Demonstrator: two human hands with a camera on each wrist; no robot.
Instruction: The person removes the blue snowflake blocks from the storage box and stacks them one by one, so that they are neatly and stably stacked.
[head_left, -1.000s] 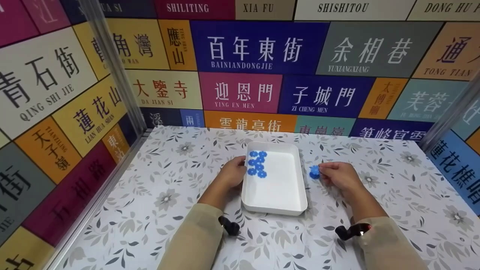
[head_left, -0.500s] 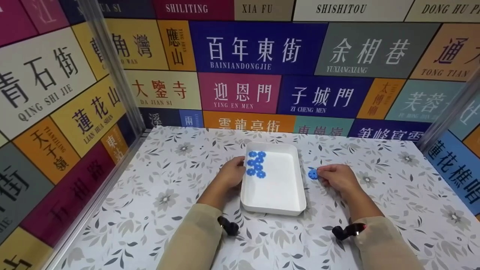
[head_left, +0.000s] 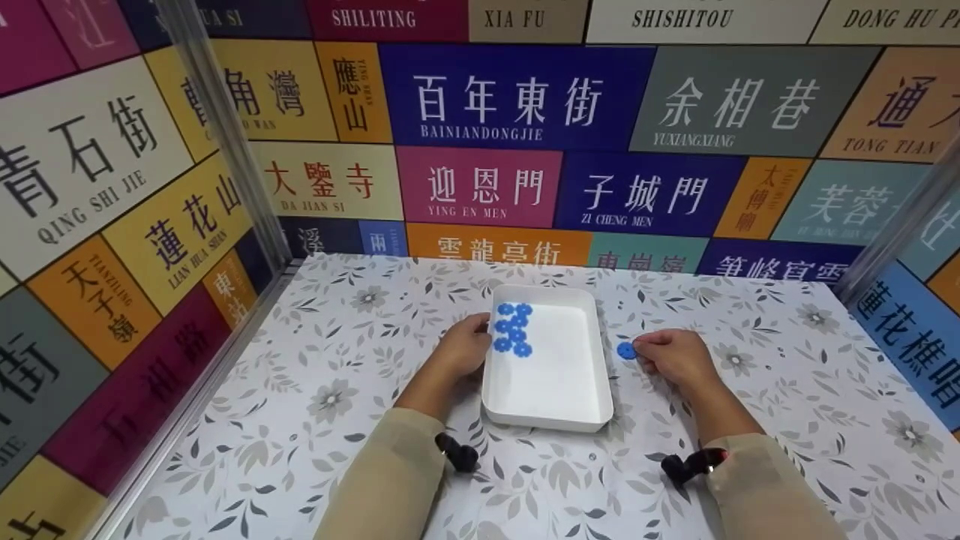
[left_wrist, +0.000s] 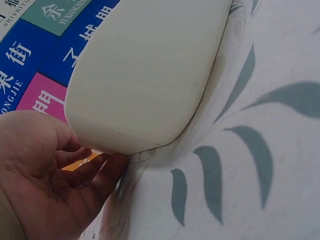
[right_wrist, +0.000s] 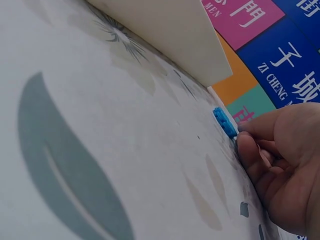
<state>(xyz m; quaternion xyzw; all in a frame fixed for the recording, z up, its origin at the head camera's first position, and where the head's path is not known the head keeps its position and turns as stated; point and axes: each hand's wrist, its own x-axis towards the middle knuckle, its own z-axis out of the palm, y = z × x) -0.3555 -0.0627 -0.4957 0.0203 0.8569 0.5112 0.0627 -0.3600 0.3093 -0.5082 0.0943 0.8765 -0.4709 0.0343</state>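
Tray [head_left: 551, 382], white, shallow, on leaf-patterned tablecloth [head_left: 330, 401]; several blue flower-shaped pieces [head_left: 517, 335] grouped inside, along the left wall towards the far end. Left hand [head_left: 461, 349]: at the tray's left side, fingers bent, gripping the wall. Right hand [head_left: 675, 356]: thumb and finger pinching a single blue disc [head_left: 625, 350], right of the tray and apart from it; contact between disc and tablecloth cannot be told. Sleeves [head_left: 382, 480]: beige. Backdrop: coloured panels [head_left: 517, 94], lettered.
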